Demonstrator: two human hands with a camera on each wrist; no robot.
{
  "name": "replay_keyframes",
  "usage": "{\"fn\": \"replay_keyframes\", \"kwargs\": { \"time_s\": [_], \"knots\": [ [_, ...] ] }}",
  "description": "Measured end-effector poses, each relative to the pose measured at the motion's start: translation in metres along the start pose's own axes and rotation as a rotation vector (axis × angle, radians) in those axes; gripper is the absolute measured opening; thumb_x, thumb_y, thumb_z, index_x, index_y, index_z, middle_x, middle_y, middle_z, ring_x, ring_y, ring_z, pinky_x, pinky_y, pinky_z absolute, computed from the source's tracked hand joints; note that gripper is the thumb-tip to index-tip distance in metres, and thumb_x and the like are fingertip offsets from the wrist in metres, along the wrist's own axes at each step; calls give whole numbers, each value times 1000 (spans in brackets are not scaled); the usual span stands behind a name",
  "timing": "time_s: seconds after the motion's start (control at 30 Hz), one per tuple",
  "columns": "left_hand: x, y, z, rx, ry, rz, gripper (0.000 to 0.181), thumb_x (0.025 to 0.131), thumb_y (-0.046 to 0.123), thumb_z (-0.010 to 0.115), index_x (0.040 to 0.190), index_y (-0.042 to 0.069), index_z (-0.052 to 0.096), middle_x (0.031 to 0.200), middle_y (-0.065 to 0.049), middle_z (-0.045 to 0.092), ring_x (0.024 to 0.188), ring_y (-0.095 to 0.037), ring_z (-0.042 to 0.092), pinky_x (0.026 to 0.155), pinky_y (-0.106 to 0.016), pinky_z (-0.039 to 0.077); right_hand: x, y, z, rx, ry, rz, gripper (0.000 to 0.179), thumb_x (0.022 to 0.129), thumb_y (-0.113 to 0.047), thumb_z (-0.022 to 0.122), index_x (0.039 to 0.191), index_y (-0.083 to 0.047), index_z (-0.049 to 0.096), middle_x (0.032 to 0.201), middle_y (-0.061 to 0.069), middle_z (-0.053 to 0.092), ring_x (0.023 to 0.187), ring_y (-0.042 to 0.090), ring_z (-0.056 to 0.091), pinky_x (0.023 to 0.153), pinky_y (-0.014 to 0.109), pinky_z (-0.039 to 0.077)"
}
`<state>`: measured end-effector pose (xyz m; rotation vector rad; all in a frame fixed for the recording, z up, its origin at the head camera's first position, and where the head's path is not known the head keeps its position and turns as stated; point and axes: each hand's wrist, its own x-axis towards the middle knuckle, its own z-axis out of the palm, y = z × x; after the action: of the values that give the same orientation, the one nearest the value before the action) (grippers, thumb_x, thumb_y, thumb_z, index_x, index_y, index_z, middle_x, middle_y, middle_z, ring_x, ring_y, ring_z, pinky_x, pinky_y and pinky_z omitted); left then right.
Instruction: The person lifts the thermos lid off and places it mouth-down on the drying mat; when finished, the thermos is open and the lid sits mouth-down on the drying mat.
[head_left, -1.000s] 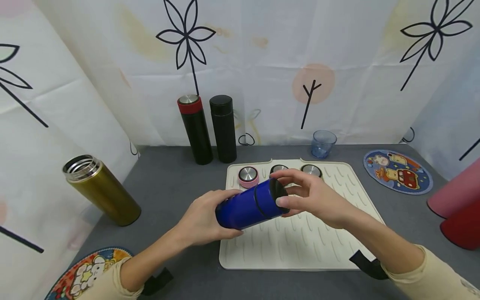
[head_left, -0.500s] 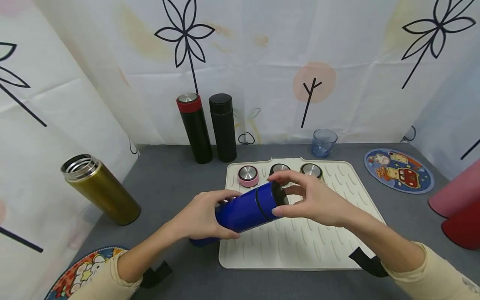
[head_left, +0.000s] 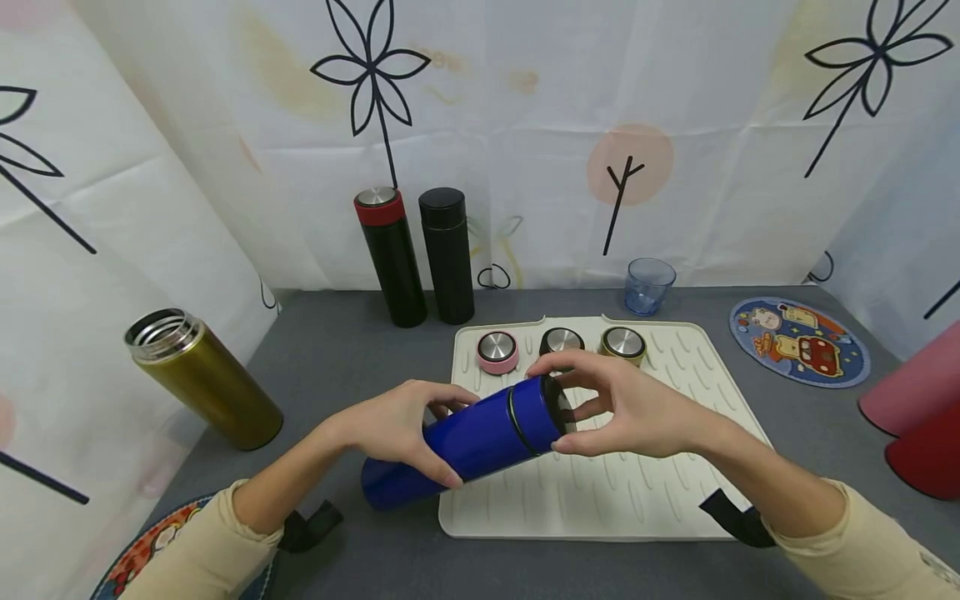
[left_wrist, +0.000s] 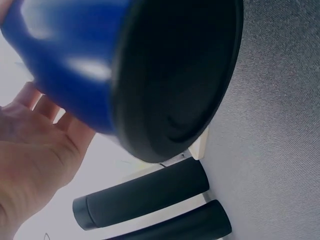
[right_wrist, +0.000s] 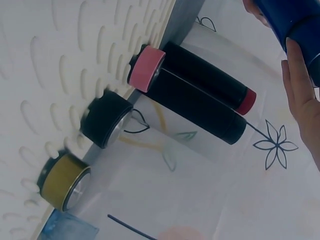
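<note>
A blue thermos is held tilted over the left part of the cream drying mat, its lid end up and to the right. My left hand grips the thermos body from the left. In the left wrist view, its black base faces the camera. My right hand pinches the blue lid, fingers over its top and thumb at its lower edge. Behind the hands on the mat stand a pink lid, a black lid and a gold lid.
An uncapped gold thermos stands at the left. Two dark thermoses are by the back curtain, with a blue glass farther right. A round cartoon mat lies at the right, near pink and red bottles.
The blue thermos has shifted left and down, and more of its lower body shows past my left hand. My right hand has moved slightly down with the lid.
</note>
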<state>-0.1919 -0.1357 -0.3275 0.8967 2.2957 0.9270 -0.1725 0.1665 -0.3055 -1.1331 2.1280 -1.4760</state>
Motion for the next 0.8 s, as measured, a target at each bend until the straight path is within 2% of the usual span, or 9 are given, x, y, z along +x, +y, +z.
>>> {"fn": "replay_keyframes", "kwargs": {
  "time_s": [0.1, 0.2, 0.27, 0.37, 0.47, 0.53, 0.63, 0.8],
  "knots": [
    [1, -1, 0, -24, -23, -6, 76, 70, 38, 83, 135, 14, 52, 115, 6, 58, 98, -16, 57, 78, -33, 51, 0, 2, -1, -8, -14, -19, 57, 83, -6, 73, 132, -2, 44, 131, 17, 45, 114, 33, 53, 81, 37, 53],
    [1, 2, 4, 25, 30, -28, 76, 69, 39, 83, 134, 15, 52, 115, 4, 59, 98, -16, 58, 78, -34, 51, 0, 3, -1, -30, -1, 9, 56, 85, -8, 72, 134, -4, 45, 133, 17, 44, 118, 36, 50, 81, 36, 53],
    [2, 6, 9, 103, 99, -62, 78, 68, 42, 83, 134, 16, 53, 116, 1, 60, 98, -18, 59, 77, -37, 51, 1, 3, -1, -80, 40, 65, 53, 87, -15, 71, 134, -6, 46, 134, 16, 45, 120, 37, 49, 81, 36, 53],
    [2, 12, 19, 209, 198, -119, 79, 66, 47, 83, 133, 16, 54, 117, -4, 62, 97, -22, 61, 77, -43, 52, 3, 4, 0, -140, 99, 196, 50, 91, -27, 67, 133, -8, 48, 132, 15, 49, 117, 34, 52, 79, 36, 54],
    [2, 16, 25, 247, 242, -149, 78, 66, 48, 83, 132, 16, 55, 117, -6, 63, 95, -24, 62, 76, -46, 52, 5, 5, 1, -89, 128, 315, 52, 91, -33, 66, 133, -8, 49, 128, 17, 51, 109, 31, 58, 75, 39, 54],
    [2, 17, 26, 249, 244, -149, 78, 66, 48, 83, 131, 16, 55, 117, -6, 63, 95, -24, 62, 76, -46, 52, 5, 4, 1, -17, 134, 359, 53, 90, -31, 68, 133, -6, 49, 124, 19, 52, 105, 30, 60, 73, 40, 55],
    [1, 18, 24, 251, 233, -139, 79, 66, 48, 83, 132, 16, 55, 117, -5, 63, 96, -23, 61, 76, -45, 52, 4, 3, 1, 17, 142, 358, 53, 87, -29, 71, 131, -6, 50, 121, 19, 53, 102, 28, 62, 75, 41, 54],
    [1, 17, 19, 239, 203, -103, 79, 66, 48, 83, 132, 14, 55, 117, -7, 63, 98, -25, 61, 78, -45, 52, 3, 3, 0, -13, 135, 287, 52, 86, -25, 73, 129, -5, 51, 124, 17, 50, 106, 30, 59, 77, 37, 54]
  ]
}}
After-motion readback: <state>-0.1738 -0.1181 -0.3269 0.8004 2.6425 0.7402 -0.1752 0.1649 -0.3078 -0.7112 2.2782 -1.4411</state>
